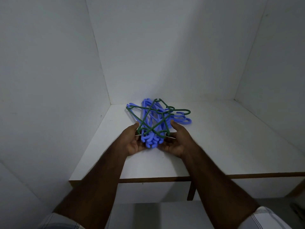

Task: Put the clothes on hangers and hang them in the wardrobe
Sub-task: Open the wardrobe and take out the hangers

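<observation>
- A tangled bundle of plastic hangers (155, 123), most of them blue with a few dark green ones crossed over the top, lies on a white shelf (214, 142) inside the wardrobe, toward its back left corner
- The near end of the bundle sits between both hands; the hooks at the far end point to the right and rest on the shelf
- The left hand (132, 142) holds the bundle's left side, thumb up against a green hanger and fingers curled underneath the blue ones
- The right hand (176, 142) cups the right side, thumb raised beside the green bars, fingers curled under the near end
- White wardrobe walls (49, 80) close in the shelf on the left, back and right
- Checked sleeves (264, 219) show at the bottom corners
</observation>
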### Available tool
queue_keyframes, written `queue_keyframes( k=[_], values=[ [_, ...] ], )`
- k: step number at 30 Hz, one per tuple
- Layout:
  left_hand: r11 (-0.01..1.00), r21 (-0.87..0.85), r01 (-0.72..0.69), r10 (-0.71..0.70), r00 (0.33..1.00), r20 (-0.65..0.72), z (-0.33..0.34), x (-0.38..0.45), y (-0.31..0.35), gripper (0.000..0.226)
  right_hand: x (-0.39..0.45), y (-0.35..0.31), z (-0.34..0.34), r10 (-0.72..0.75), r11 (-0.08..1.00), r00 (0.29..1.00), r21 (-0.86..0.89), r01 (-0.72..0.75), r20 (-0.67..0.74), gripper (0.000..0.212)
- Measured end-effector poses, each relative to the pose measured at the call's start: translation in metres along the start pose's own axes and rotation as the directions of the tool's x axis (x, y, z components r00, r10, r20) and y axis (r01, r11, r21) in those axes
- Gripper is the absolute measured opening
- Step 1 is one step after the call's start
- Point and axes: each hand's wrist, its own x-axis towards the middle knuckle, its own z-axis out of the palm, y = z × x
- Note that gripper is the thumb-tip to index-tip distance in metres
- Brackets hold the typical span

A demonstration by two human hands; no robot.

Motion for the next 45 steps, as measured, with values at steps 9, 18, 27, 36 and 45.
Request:
queue_keyframes(
  k=[9, 18, 27, 36, 45],
  values=[
    [0.999, 0.035, 0.038, -0.039, 0.999, 0.014, -0.004, 0.009, -0.003, 0.046, 0.024, -0.003, 0.010, -0.065, 0.987, 0.998, -0.144, 0.066, 0.012, 0.046],
    [0.990, 0.136, 0.028, -0.036, 0.998, 0.055, -0.004, 0.013, -0.004, 0.041, 0.038, -0.002, 0.015, -0.127, 0.982, 0.991, -0.140, 0.130, 0.028, 0.041],
    [0.998, 0.069, 0.009, -0.012, 0.999, 0.035, -0.002, 0.016, 0.001, 0.052, 0.035, 0.002, 0.015, -0.159, 0.982, 0.987, -0.096, 0.161, 0.037, 0.041],
    [1.000, -0.025, 0.009, -0.007, 0.996, 0.087, -0.006, 0.012, -0.005, 0.046, 0.027, 0.014, -0.006, -0.121, 0.992, 0.974, -0.016, 0.127, 0.190, 0.045],
    [1.000, 0.002, -0.003, 0.003, 0.995, 0.100, -0.007, 0.003, -0.010, 0.029, 0.011, 0.016, -0.010, -0.107, 0.989, 0.951, -0.068, 0.133, 0.291, 0.058]
  ],
)
